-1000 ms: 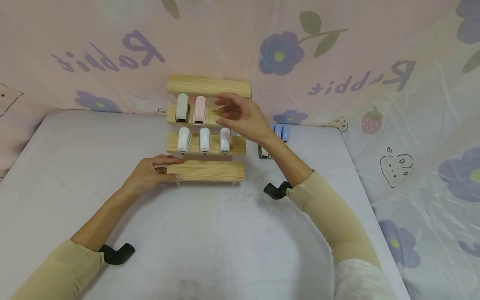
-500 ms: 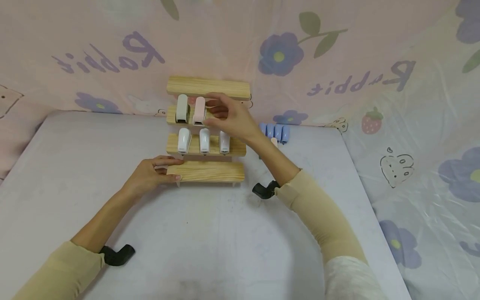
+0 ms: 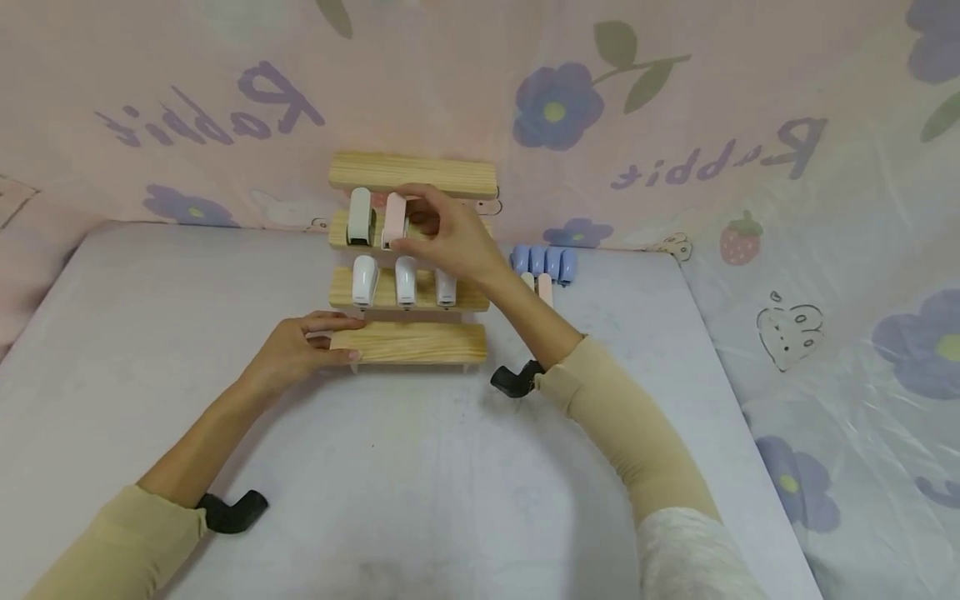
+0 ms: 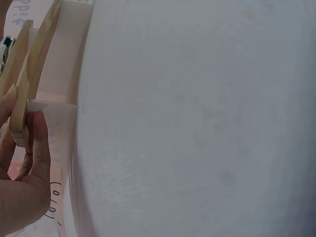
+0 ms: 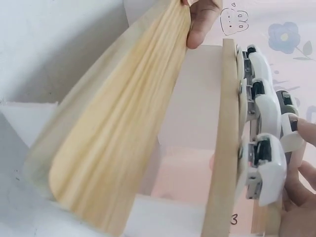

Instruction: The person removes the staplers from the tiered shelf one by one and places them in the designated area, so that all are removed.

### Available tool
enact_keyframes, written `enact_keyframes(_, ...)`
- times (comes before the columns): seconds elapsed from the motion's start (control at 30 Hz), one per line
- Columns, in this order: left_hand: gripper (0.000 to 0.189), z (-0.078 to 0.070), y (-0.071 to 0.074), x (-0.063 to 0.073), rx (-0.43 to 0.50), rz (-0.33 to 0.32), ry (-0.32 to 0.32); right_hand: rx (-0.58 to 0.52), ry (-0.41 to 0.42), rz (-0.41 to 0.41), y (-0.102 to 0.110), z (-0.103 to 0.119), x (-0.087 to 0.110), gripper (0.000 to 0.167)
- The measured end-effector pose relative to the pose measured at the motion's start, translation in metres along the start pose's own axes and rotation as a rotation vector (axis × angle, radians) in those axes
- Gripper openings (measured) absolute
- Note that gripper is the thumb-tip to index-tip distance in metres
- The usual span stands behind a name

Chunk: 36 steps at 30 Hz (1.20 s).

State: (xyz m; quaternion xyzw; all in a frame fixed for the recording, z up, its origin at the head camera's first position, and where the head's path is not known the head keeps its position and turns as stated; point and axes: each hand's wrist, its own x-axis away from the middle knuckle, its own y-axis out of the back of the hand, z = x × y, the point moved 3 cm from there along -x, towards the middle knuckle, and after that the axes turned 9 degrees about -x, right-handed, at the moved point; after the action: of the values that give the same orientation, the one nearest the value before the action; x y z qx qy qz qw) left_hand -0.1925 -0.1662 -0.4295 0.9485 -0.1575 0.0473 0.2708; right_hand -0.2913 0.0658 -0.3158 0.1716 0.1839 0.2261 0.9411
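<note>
A tiered display rack has light wooden shelves; my left hand (image 3: pixel 288 354) grips the left end of its lowest shelf (image 3: pixel 412 342). In the left wrist view, fingers (image 4: pixel 40 148) lie on both sides of that board. On the second shelf from the top stand a pale green stapler (image 3: pixel 360 218) and a pink stapler (image 3: pixel 393 218). My right hand (image 3: pixel 453 237) pinches the pink stapler between thumb and fingers. One shelf lower, white staplers stand in a row: a left one (image 3: pixel 365 281), a middle one (image 3: pixel 406 281) and a right one (image 3: pixel 446 288), partly covered by the right hand.
Several blue staplers (image 3: pixel 545 262) stand on the table (image 3: pixel 420 475) right of the rack. In front of them, a pale stapler and a pink one (image 3: pixel 545 287) are partly hidden by the right forearm. The top shelf (image 3: pixel 412 173) is near a printed curtain (image 3: pixel 450 75).
My right hand has moved left along the second shelf from the top and taken hold of the pink stapler, which now tilts slightly. The left hand keeps its hold on the lowest shelf.
</note>
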Motion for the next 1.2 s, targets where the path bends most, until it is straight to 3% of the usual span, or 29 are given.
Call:
enact_keyframes(0.23, 0.053, 0.002, 0.0, -0.001, 0.0, 0.003, 0.004, 0.007, 0.027, -0.015, 0.0, 0.0, 0.0, 0.063)
enact_keyframes(0.8, 0.051, -0.001, 0.001, 0.0, 0.009, 0.006, -0.01, -0.094, -0.028, -0.026, 0.011, -0.001, 0.006, 0.065)
enact_keyframes(1.2, 0.053, -0.001, -0.001, 0.002, 0.019, 0.006, -0.011, -0.205, 0.032, -0.021, 0.026, -0.002, 0.02, 0.064)
